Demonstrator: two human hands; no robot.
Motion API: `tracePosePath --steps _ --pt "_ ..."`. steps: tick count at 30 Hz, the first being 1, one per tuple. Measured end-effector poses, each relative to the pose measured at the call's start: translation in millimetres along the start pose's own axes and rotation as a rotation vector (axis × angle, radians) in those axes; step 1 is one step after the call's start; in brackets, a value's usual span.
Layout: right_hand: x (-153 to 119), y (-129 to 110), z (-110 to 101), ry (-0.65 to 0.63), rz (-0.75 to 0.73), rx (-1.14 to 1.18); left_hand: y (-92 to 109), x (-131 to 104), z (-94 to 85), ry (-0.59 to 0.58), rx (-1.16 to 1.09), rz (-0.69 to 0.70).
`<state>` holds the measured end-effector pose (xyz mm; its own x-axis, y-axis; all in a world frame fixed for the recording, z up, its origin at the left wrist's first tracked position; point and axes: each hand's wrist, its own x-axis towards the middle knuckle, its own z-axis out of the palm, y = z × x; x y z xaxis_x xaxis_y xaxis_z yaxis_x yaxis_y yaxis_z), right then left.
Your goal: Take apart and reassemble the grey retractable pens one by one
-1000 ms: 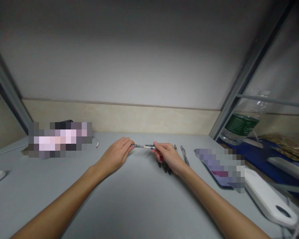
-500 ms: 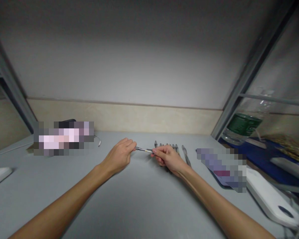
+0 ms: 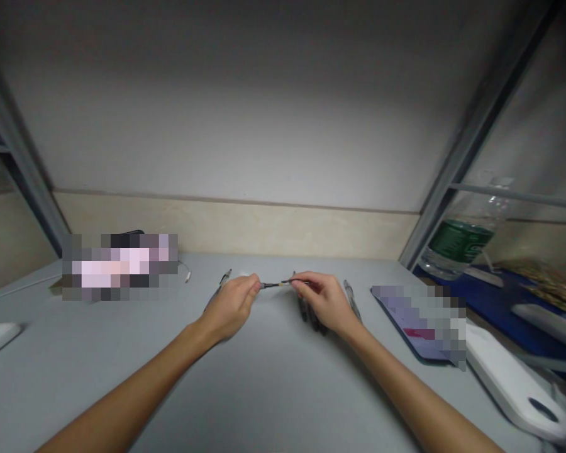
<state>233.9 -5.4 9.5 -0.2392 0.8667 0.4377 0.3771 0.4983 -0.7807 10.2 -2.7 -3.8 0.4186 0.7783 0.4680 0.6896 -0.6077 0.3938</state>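
Note:
My left hand [image 3: 236, 305] is closed, its thumb and fingers gripping one end of a thin pen [image 3: 270, 285]. The pen lies level between both hands, just above the desk, showing a slim dark length with a small yellowish spot. At its other end my right hand [image 3: 324, 302] pinches with thumb and fingertips. Whether the pen is in separate parts I cannot tell. Several dark pens [image 3: 314, 319] lie beneath my right hand, partly hidden by it. Another pen [image 3: 351, 297] lies just right of that hand. Behind my left hand shows a further pen [image 3: 225, 275], its lower part covered.
A phone-like flat thing [image 3: 405, 324], partly blurred out, and a white oblong device [image 3: 509, 377] lie at the right. Beyond the metal frame stands a plastic bottle [image 3: 462, 242] with a green label. A blurred-out pile [image 3: 122, 267] and a cable end [image 3: 187, 275] are at the left.
The length showing between my hands looks thinner and darker than the silvery part before. My right fingers have shifted their hold. A pen behind my left hand has come into view.

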Motion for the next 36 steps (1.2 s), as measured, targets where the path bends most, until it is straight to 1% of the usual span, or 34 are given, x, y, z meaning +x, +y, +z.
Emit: tracePosePath --steps 3,5,7,10,12,14,16,20,22,24,26,28,31,33,36 --pt "3.8 3.6 -0.9 0.035 0.114 0.113 -0.1 1.1 -6.1 0.112 -0.073 0.013" --pt "4.9 5.5 -1.2 0.050 0.189 0.212 -2.7 1.8 -10.5 0.167 -0.088 0.056" --pt "4.9 7.2 -0.8 0.007 0.245 0.331 -6.4 2.1 -13.3 0.197 -0.071 0.111" --pt "3.6 8.6 1.3 -0.077 0.288 0.437 -11.5 2.0 -13.9 0.244 -0.024 0.148" --pt "2.9 7.7 3.1 -0.053 0.262 0.383 -13.5 1.9 -13.6 0.249 0.009 0.151" --pt "2.4 5.5 4.3 -0.005 0.207 0.289 -13.7 1.9 -13.7 0.230 0.007 0.125" --pt "2.1 2.9 4.6 0.027 0.163 0.228 -12.3 2.1 -13.9 0.198 -0.055 0.044" --pt "1.3 -0.3 2.0 0.083 0.091 0.182 -9.5 3.6 -12.1 0.125 -0.273 -0.194" --pt "0.9 -0.6 0.3 0.096 0.054 0.170 -10.7 5.2 -9.4 0.083 -0.400 -0.271" --pt "1.0 0.2 -0.6 0.094 0.049 0.176 -13.5 7.4 -6.4 0.042 -0.514 -0.332" --pt "1.6 2.1 -0.2 0.093 0.074 0.190 -16.4 9.6 -4.3 0.052 -0.617 -0.392" --pt "2.6 4.7 1.1 0.099 0.108 0.209 -17.6 10.7 -4.0 0.121 -0.712 -0.403" --pt "4.2 7.2 2.5 0.119 0.152 0.280 -15.6 9.6 -6.5 0.184 -0.753 -0.305" --pt "5.0 7.0 2.7 0.111 0.188 0.357 -13.5 8.0 -8.3 0.179 -0.701 -0.245" --pt "5.5 5.1 2.8 0.080 0.257 0.469 -12.4 6.9 -8.8 0.163 -0.656 -0.257"
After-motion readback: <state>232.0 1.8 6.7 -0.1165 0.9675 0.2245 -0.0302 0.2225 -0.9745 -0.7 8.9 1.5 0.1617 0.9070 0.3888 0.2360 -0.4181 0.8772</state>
